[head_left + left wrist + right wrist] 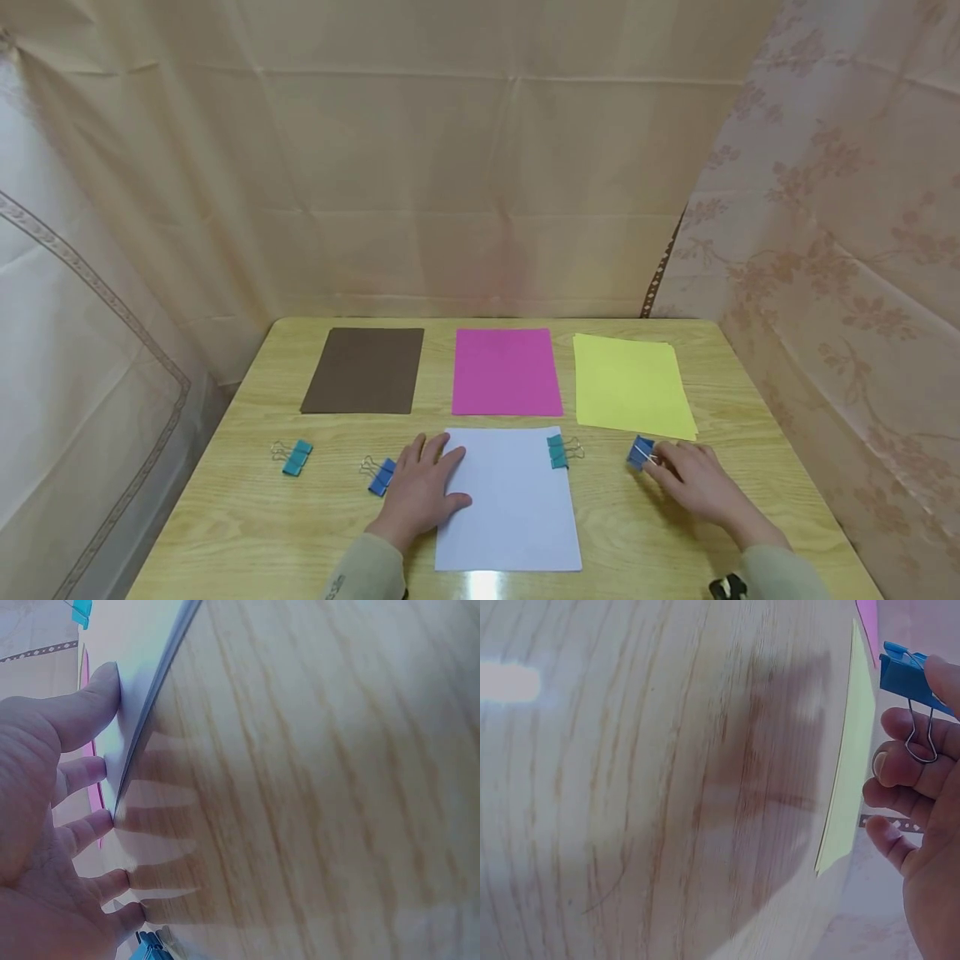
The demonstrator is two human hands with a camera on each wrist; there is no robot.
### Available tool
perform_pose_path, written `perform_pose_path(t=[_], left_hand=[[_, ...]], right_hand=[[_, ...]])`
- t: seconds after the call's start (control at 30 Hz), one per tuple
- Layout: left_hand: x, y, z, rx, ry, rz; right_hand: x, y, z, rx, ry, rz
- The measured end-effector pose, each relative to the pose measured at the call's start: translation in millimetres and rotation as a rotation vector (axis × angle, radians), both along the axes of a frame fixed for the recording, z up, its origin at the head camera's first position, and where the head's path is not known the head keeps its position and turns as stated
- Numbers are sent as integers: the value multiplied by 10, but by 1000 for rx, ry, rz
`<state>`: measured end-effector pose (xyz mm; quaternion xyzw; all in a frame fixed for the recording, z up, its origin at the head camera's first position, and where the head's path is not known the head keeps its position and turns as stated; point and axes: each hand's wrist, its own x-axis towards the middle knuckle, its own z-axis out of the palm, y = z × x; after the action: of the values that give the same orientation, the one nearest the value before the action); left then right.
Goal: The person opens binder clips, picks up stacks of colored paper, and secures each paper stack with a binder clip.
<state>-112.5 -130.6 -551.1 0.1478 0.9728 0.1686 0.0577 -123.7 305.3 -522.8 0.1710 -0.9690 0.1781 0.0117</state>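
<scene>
A stack of white paper (510,517) lies at the table's near middle, with a teal binder clip (557,452) on its upper right edge. My left hand (420,492) rests, fingers spread, on the stack's left edge; in the left wrist view the thumb (101,690) reaches over the paper. Between thumb and fingers, my right hand (693,479) holds a blue binder clip (641,452) to the right of the stack. One wire handle of that clip (911,675) hangs down in the right wrist view. Beside the left hand lies another blue binder clip (382,477), partly covered by it.
Across the back of the wooden table (247,533) lie brown paper (363,371), magenta paper (506,372) and yellow paper (633,385). A second teal binder clip (297,458) is at the left. Cloth curtains (480,167) hang behind and at both sides.
</scene>
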Motion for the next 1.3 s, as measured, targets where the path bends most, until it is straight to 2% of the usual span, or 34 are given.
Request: perform_pose_path(t=[0.57, 1.03, 1.3], left_hand=[[16, -2, 19, 23, 20, -6], [7, 9, 11, 25, 21, 7], [-21, 5, 50, 81, 57, 10]], right_hand=[[-26, -85, 30, 17, 40, 45], [-63, -150, 18, 30, 131, 96], [-83, -191, -2, 39, 239, 138]])
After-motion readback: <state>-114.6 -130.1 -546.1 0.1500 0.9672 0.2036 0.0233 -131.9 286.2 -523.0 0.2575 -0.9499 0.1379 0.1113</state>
